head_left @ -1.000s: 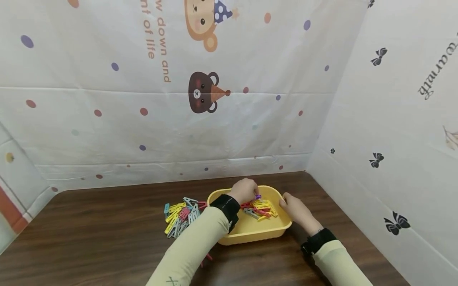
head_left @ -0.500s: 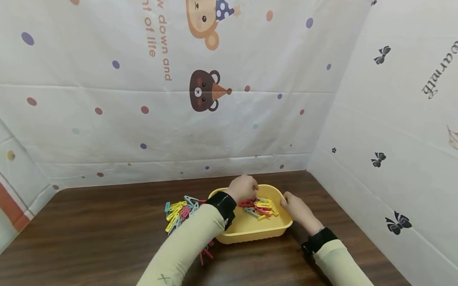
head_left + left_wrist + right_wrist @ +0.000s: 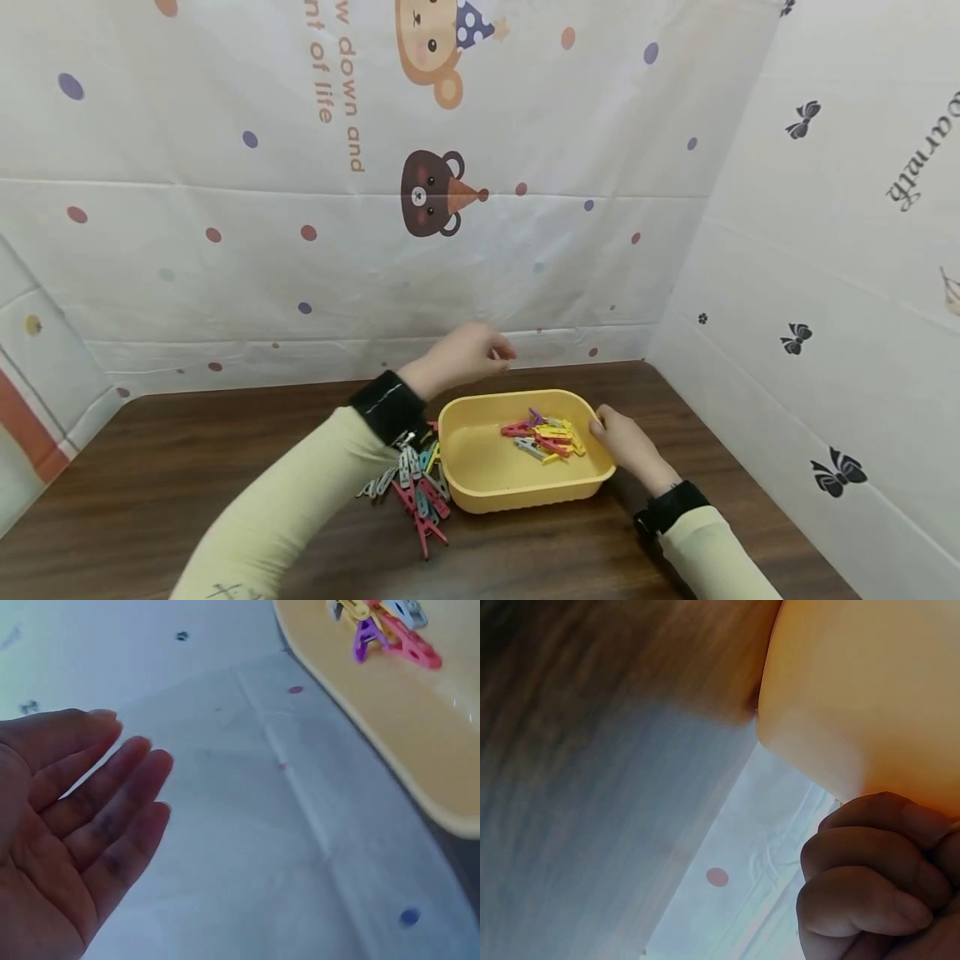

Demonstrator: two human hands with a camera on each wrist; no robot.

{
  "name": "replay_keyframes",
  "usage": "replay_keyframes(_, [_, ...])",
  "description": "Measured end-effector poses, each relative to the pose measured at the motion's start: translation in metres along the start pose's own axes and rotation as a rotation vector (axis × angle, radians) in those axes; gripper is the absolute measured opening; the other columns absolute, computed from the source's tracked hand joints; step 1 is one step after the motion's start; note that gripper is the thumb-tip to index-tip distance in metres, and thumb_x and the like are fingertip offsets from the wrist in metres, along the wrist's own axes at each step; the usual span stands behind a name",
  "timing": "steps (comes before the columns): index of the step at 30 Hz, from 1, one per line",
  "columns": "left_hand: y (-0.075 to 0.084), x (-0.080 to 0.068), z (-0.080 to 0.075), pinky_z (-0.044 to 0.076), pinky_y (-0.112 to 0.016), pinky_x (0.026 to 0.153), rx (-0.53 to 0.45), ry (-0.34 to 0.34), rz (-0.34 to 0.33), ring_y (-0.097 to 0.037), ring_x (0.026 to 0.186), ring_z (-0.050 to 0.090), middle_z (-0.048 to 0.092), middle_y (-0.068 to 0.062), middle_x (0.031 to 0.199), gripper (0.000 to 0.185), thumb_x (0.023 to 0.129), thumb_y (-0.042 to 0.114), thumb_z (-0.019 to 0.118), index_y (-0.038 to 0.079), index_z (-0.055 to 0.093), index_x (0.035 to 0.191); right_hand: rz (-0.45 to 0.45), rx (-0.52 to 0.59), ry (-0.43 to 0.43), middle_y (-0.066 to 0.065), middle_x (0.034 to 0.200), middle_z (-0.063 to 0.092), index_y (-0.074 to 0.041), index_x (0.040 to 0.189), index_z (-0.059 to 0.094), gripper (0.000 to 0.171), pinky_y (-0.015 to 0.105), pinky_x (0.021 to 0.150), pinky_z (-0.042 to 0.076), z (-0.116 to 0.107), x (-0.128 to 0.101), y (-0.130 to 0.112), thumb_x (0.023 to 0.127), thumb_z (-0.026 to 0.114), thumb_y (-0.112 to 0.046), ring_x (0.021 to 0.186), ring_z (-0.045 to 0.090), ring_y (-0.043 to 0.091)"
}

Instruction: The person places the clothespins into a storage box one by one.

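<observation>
1. Hovering above the back left rim of the yellow tray (image 3: 480, 492), with the left hand (image 3: 465, 354) raised, fingers relaxed and straight, grip released and holding nothing, as the left wrist view confirms (image 3: 71, 825).
2. Gripping the tray's right rim with the right hand (image 3: 622, 442), fingers curled round the edge, grip grasping the tray (image 3: 855, 690).
3. Lying inside the tray, toward its back right part: a small cluster of coloured clothespins (image 3: 546, 435), pink, yellow, purple and grey.
4. Lying outside, just left of the tray on the bench (image 3: 187, 467): a larger loose pile of clothespins (image 3: 416, 492), partly hidden under the left sleeve (image 3: 300, 508).
5. Judging from that: only a small share moved into the tray, most of the pile left on the bench.
</observation>
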State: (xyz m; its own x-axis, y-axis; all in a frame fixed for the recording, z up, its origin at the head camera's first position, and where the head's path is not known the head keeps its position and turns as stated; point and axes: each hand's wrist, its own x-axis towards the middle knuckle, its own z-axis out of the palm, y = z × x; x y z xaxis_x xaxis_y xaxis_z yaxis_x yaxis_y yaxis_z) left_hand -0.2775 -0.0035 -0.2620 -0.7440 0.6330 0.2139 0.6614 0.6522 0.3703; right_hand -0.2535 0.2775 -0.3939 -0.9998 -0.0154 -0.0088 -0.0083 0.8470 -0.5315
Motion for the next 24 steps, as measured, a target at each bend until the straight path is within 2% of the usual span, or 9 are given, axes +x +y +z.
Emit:
replay_keyframes(5, [-0.008, -0.05, -0.012, 0.06, -0.032, 0.083, 0.097, 0.002, 0.019, -0.018, 0.093, 0.074, 0.079, -0.007, 0.107, 0.019, 0.097, 0.014, 0.068, 0.008, 0.078, 0.112, 0.011, 0.001, -0.007, 0.008, 0.077, 0.053, 0.004, 0.107, 0.054, 0.023, 0.027, 0.056, 0.042, 0.0, 0.0, -0.002, 0.106, 0.047, -0.017, 0.064, 0.053, 0.017])
replay_keyframes(10, [-0.029, -0.105, -0.005, 0.057, -0.025, 0.07, 0.096, -0.013, -0.047, -0.01, 0.082, 0.071, 0.079, -0.007, 0.103, 0.019, 0.094, 0.012, 0.071, 0.006, 0.077, 0.111, 0.016, 0.003, -0.008, 0.008, 0.077, 0.054, 0.004, 0.107, 0.054, 0.023, 0.027, 0.056, 0.042, 0.0, -0.002, -0.001, 0.106, 0.046, -0.018, 0.064, 0.053, 0.017])
replay_keyframes(14, [-0.053, -0.138, 0.009, 0.051, -0.021, 0.062, 0.03, 0.006, -0.151, -0.005, 0.073, 0.064, 0.077, -0.005, 0.093, 0.019, 0.092, 0.011, 0.073, 0.004, 0.077, 0.108, 0.013, 0.005, -0.011, 0.008, 0.077, 0.053, 0.003, 0.107, 0.053, 0.023, 0.027, 0.056, 0.042, 0.0, -0.002, 0.0, 0.106, 0.046, -0.018, 0.064, 0.052, 0.017])
replay_keyframes(17, [-0.069, -0.155, 0.02, 0.048, -0.022, 0.059, -0.031, 0.021, -0.268, -0.005, 0.071, 0.062, 0.075, -0.001, 0.086, 0.018, 0.09, 0.012, 0.074, 0.003, 0.077, 0.106, 0.014, 0.01, -0.012, 0.008, 0.076, 0.052, 0.003, 0.105, 0.053, 0.022, 0.027, 0.056, 0.042, 0.001, -0.002, 0.001, 0.106, 0.047, -0.018, 0.063, 0.052, 0.017])
replay_keyframes(21, [-0.083, -0.167, 0.036, 0.049, -0.026, 0.057, -0.073, 0.015, -0.423, -0.009, 0.069, 0.062, 0.073, -0.002, 0.082, 0.024, 0.086, 0.014, 0.079, 0.001, 0.076, 0.106, 0.015, 0.01, -0.005, 0.007, 0.075, 0.051, 0.002, 0.104, 0.053, 0.021, 0.027, 0.055, 0.041, 0.001, -0.002, 0.0, 0.106, 0.046, -0.018, 0.062, 0.052, 0.016])
replay_keyframes(24, [-0.089, -0.169, 0.045, 0.05, -0.028, 0.058, -0.084, 0.016, -0.484, -0.011, 0.067, 0.061, 0.072, -0.004, 0.081, 0.027, 0.084, 0.016, 0.081, 0.0, 0.075, 0.105, 0.013, 0.006, -0.003, 0.007, 0.075, 0.051, 0.002, 0.104, 0.053, 0.021, 0.027, 0.055, 0.041, 0.001, -0.002, -0.001, 0.106, 0.046, -0.018, 0.062, 0.052, 0.016])
